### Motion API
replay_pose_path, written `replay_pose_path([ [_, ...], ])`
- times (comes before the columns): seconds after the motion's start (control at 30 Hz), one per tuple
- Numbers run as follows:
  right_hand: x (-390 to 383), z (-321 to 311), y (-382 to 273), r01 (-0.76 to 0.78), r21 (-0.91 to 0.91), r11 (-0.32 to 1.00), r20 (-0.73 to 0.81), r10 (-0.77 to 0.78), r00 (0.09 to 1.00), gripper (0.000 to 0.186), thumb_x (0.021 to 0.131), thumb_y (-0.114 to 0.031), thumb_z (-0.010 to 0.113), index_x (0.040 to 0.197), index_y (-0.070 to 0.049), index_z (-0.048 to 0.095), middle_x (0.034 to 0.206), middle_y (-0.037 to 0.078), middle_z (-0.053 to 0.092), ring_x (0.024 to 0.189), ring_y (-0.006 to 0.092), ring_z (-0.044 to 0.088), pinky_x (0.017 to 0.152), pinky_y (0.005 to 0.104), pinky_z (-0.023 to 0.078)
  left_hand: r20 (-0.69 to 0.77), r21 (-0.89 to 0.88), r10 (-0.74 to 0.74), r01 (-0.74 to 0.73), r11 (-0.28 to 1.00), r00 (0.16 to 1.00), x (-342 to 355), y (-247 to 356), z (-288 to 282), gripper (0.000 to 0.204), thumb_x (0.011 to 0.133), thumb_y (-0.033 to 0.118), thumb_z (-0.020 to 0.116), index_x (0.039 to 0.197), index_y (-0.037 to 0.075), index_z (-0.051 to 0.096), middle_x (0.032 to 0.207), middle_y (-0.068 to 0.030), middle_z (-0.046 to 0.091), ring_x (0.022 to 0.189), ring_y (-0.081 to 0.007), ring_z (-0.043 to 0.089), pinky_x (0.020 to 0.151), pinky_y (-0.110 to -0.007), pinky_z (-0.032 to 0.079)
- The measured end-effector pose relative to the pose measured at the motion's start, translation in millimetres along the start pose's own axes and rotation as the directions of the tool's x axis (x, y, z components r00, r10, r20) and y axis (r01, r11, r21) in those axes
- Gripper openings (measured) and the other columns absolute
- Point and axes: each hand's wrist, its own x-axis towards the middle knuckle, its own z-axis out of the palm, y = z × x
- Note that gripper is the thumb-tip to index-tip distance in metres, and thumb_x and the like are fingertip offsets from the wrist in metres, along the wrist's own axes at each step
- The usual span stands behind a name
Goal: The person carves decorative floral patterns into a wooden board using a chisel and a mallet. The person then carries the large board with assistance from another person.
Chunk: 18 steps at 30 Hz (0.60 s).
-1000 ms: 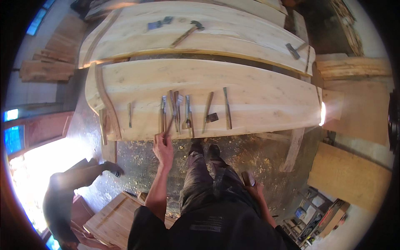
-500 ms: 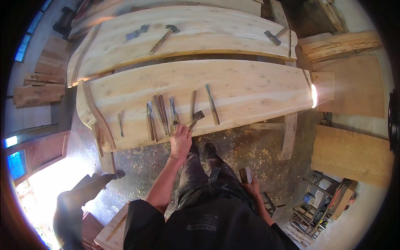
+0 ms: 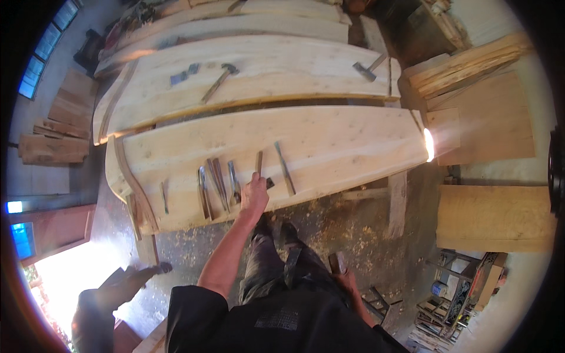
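Brown, straight wooden stick [image 3: 259, 162], maybe a tool handle, is where the left hand [image 3: 255, 194] has ended up. It's lying on the nearer long, pale wooden slab [image 3: 347, 147], close to the front edge, with its top end in plain sight and the lower part covered by the hand. A second ago that hand was placed further left, around the bunched brown-handled tools [image 3: 219, 177] in the middle of the row; now they've been passed, and they're left lying on the slab.

Whether the stick is actually clamped or just touched can't be told, since the fingers are mostly hidden by the back of the hand. Partly tucked behind the hand on its right side, a small dark squarish piece [image 3: 270, 183] can be made out. Further right, a slim chisel-like tool with a greyish blade [image 3: 284, 169] is left untouched.

Not much is changed on the other side: a brown block-shaped thing [image 3: 336, 263] is held down by the hip, with the fingers of the right hand [image 3: 347, 279] wrapped on it, same as before. So, as far as can be judged, the handling is being done by the left hand alone, and it's been shifted toward the right end of the row.
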Motion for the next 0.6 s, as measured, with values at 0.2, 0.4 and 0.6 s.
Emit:
replay_pose_path([
  [0.2, 9.4, -12.1, -15.4, 0.046, 0.132, 0.99, 0.006, -0.047, 0.999, 0.072, 0.066, -0.037, 0.091, 0.123, 0.002, 0.072, 0.115, 0.021, 0.077, 0.108, 0.0318, 0.074, 0.093, 0.0414, 0.055, -0.055, -0.033, -0.019, 0.018, 0.999, 0.998, 42.6, -6.5, -5.0, 0.004, 0.082, 0.006, 0.07, 0.082, 0.004, 0.073, 0.096, -0.019, 0.068, 0.093, -0.0413, 0.07, 0.08, -0.05, 0.057],
  [0.4, -3.7, -68.0, -84.1, 0.182, 0.175, 0.967, 0.108, -0.203, 0.973, 0.062, 0.069, -0.028, 0.092, 0.118, 0.004, 0.072, 0.104, 0.013, 0.078, 0.09, 0.0202, 0.074, 0.082, 0.0351, 0.057, -0.316, -0.221, -0.025, -0.048, 0.974, 0.949, -20.3, 40.7, -111.4, 0.004, 0.083, 0.006, 0.069, 0.081, 0.003, 0.07, 0.089, -0.0177, 0.068, 0.083, -0.0384, 0.069, 0.073, -0.048, 0.055],
  [0.6, -74.6, -109.9, -230.1, 0.584, 0.531, 0.615, 0.276, -0.776, 0.566, 0.042, 0.077, -0.001, 0.086, 0.116, 0.002, 0.073, 0.101, 0.001, 0.076, 0.091, 0.013, 0.07, 0.084, 0.0299, 0.057, -0.343, -0.272, -0.081, -0.016, 0.962, 0.936, -136.3, 68.3, -113.1, 0.005, 0.085, 0.007, 0.069, 0.086, 0.003, 0.07, 0.089, -0.0185, 0.067, 0.085, -0.0391, 0.068, 0.074, -0.047, 0.055],
])
